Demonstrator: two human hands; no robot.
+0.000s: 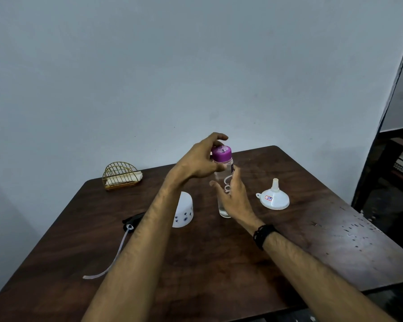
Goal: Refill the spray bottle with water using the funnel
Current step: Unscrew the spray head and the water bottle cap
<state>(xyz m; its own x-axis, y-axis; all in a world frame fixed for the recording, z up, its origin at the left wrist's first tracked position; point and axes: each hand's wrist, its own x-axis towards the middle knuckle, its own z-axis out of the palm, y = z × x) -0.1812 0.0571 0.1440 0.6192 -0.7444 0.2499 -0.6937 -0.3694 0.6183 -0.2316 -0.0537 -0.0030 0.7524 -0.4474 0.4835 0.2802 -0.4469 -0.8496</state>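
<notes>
The person's left hand curls over the purple screw cap of the clear plastic water bottle standing mid-table, fingers closed around it; the right hand hovers open beside the bottle's body, not clearly touching. I'd judge the cap is being unscrewed. The white plastic funnel sits upside down just right; the white flower-printed spray bottle leans left, its black sprayer head with tube lying apart on the dark wooden table. Next, steady the bottle and twist

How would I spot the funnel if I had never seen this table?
Start at the dark wooden table and find the clear bottle with the purple cap near its middle. The funnel sits to the right of the bottle, resting wide mouth down with its spout pointing up. It is the only white cone with a small red-edged sticker.
</notes>
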